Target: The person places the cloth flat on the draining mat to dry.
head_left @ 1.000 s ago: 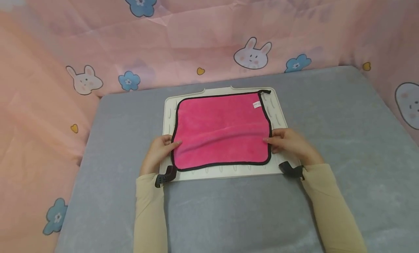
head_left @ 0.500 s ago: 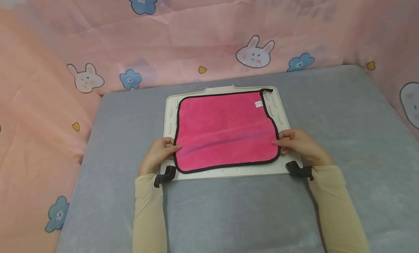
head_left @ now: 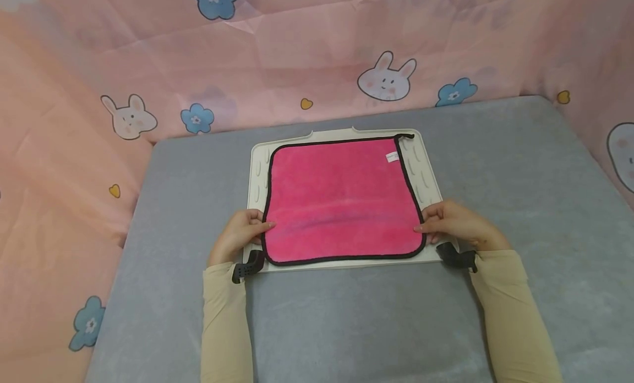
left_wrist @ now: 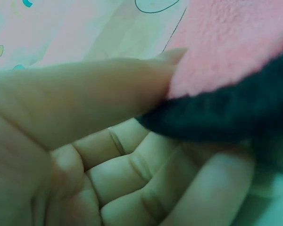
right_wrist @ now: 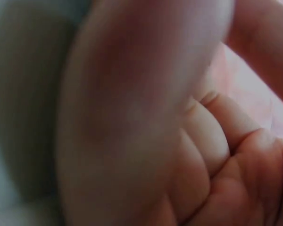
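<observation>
A bright pink cloth with black edging lies spread over a cream ridged tray. My left hand pinches the cloth's left edge near the front corner, thumb on top and fingers beneath. In the left wrist view the thumb presses the pink pile beside the black trim. On the opposite side my right hand pinches the right edge the same way. The right wrist view is filled by blurred fingers, with the cloth hidden there. A shallow crease runs across the cloth's front half.
The tray rests on a grey cloth-covered table. A pink curtain printed with rabbits and flowers hangs behind and at both sides. A black wrist mount sits by the left hand, another mount by the right.
My right hand has moved right and slightly toward me, drawing the cloth's right edge outward. The left hand has shifted slightly toward me. The cloth's front half lies flatter, its crease shallower.
</observation>
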### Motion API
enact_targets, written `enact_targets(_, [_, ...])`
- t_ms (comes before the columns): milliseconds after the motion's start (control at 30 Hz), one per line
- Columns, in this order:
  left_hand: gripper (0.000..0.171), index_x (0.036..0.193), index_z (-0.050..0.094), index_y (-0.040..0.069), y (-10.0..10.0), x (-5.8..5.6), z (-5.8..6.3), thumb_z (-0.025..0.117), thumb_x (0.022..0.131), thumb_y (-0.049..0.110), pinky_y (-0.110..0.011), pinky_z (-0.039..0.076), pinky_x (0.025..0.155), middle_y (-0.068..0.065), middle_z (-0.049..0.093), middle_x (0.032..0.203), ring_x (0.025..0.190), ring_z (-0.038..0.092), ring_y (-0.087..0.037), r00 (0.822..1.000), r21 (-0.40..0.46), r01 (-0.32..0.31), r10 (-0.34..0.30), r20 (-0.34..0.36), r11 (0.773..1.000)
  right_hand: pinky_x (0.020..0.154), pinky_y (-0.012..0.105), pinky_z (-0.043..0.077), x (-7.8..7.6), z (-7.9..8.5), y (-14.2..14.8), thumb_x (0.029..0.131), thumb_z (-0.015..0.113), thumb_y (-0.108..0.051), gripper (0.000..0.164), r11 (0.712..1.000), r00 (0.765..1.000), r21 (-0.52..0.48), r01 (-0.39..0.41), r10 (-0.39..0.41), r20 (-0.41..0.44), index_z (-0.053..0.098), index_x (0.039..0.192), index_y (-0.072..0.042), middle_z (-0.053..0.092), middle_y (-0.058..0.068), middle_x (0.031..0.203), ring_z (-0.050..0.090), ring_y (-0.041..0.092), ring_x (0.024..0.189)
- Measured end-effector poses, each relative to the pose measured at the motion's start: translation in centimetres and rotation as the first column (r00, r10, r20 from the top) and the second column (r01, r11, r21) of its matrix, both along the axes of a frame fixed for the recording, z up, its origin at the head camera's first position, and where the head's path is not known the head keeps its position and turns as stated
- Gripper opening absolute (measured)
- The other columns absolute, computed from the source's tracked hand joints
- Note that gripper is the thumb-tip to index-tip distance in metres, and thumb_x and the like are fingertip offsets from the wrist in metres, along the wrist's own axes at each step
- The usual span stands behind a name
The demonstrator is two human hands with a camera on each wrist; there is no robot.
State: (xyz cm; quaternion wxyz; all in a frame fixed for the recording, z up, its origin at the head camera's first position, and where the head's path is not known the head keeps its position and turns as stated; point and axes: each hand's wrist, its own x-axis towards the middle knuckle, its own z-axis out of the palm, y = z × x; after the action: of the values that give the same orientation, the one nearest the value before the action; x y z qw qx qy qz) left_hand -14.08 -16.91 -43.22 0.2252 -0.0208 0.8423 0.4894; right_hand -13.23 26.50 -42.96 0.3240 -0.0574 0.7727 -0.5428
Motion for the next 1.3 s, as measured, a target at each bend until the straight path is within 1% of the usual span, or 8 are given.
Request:
enact_targets(200, [0.016, 0.082, 0.054, -0.001, -0.2, 0.1, 0.1, 0.067, 0.085, 0.008, -0.019, 0.046, 0.054, 0.006, 0.051, 0.053, 0.050, 0.051, -0.006, 0.999, -0.001, 0.046, -0.046, 0.011, 0.999, 0.055, 0.026, 0.053, -0.1, 0.1, -0.1, 0.088, 0.065, -0.010, 0.026, 0.998, 0.999, 0.045, 0.036, -0.037, 0.010, 0.052, 0.067, -0.003, 0.059, 0.003, 0.060, 0.058, 0.010, 0.055])
enact_targets(367, [0.019, 0.082, 0.053, -0.001, -0.4, 0.1, 0.3, 0.070, 0.082, 0.005, -0.020, 0.048, 0.054, 0.004, 0.052, 0.057, 0.051, 0.052, -0.006, 0.995, 0.024, 0.095, -0.096, 0.034, 0.995, 0.055, 0.025, 0.051, -0.3, 0.2, -0.5, 0.093, 0.060, -0.017, 0.023, 0.988, 0.991, 0.087, 0.128, -0.125, -0.043, 0.064, 0.079, 0.001, 0.057, 0.001, 0.061, 0.057, 0.010, 0.055])
enact_targets(467, [0.020, 0.077, 0.051, 0.001, -0.5, 0.1, 0.3, 0.071, 0.082, 0.005, -0.019, 0.048, 0.053, 0.003, 0.051, 0.056, 0.051, 0.049, -0.005, 0.993, 0.025, 0.118, -0.118, 0.024, 0.993, 0.055, 0.024, 0.050, -0.3, 0.2, -0.7, 0.094, 0.058, -0.016, 0.023, 0.982, 0.984, 0.086, 0.166, -0.159, -0.080, 0.065, 0.081, 0.002, 0.055, 0.000, 0.060, 0.055, 0.009, 0.055])
enact_targets(767, [0.027, 0.071, 0.043, 0.005, -0.6, 0.2, 0.6, 0.068, 0.084, 0.004, -0.020, 0.046, 0.054, 0.004, 0.039, 0.054, 0.050, 0.038, -0.006, 0.989, 0.057, 0.132, -0.136, 0.066, 0.990, 0.050, 0.022, 0.049, -0.3, 0.2, -1.0, 0.092, 0.059, -0.010, 0.022, 0.976, 0.982, 0.128, 0.177, -0.167, -0.090, 0.062, 0.074, 0.003, 0.057, 0.003, 0.057, 0.055, 0.009, 0.050])
enact_targets(867, [0.025, 0.071, 0.047, 0.004, -0.4, 0.2, 0.6, 0.068, 0.085, 0.009, -0.021, 0.046, 0.054, 0.004, 0.045, 0.054, 0.050, 0.045, -0.006, 0.989, 0.009, 0.137, -0.137, 0.048, 0.991, 0.050, 0.022, 0.048, -0.3, 0.5, -1.2, 0.092, 0.060, -0.015, 0.025, 0.970, 0.982, 0.168, 0.174, -0.159, -0.099, 0.063, 0.076, 0.003, 0.057, 0.003, 0.057, 0.055, 0.009, 0.050])
enact_targets(1033, [0.032, 0.065, 0.053, 0.007, 0.4, 0.2, 0.6, 0.069, 0.084, 0.026, -0.023, 0.041, 0.048, 0.002, 0.051, 0.051, 0.047, 0.052, -0.010, 0.996, -0.169, 0.086, -0.088, -0.002, 0.982, 0.051, 0.024, 0.045, -0.1, 0.7, -1.7, 0.091, 0.063, -0.028, 0.033, 0.950, 0.980, 0.252, 0.185, -0.158, -0.121, 0.063, 0.072, -0.001, 0.053, 0.002, 0.055, 0.052, 0.011, 0.050])
enact_targets(1133, [0.037, 0.059, 0.050, 0.009, 0.9, 0.2, 0.5, 0.071, 0.082, 0.028, -0.024, 0.038, 0.045, 0.001, 0.049, 0.050, 0.044, 0.050, -0.011, 0.998, -0.242, 0.049, -0.058, -0.028, 0.969, 0.049, 0.024, 0.044, -0.1, 0.6, -1.8, 0.092, 0.062, -0.024, 0.032, 0.946, 0.977, 0.258, 0.195, -0.165, -0.133, 0.061, 0.070, -0.001, 0.053, 0.001, 0.054, 0.051, 0.011, 0.049])
enact_targets(1300, [0.036, 0.058, 0.050, 0.009, 1.4, 0.2, 0.4, 0.072, 0.082, 0.025, -0.023, 0.039, 0.044, 0.001, 0.049, 0.049, 0.043, 0.050, -0.010, 0.997, -0.284, 0.033, -0.050, -0.052, 0.958, 0.048, 0.024, 0.046, -0.1, 0.2, -1.5, 0.092, 0.061, -0.016, 0.027, 0.938, 0.965, 0.263, 0.228, -0.182, -0.188, 0.062, 0.074, 0.003, 0.054, 0.001, 0.054, 0.052, 0.010, 0.049])
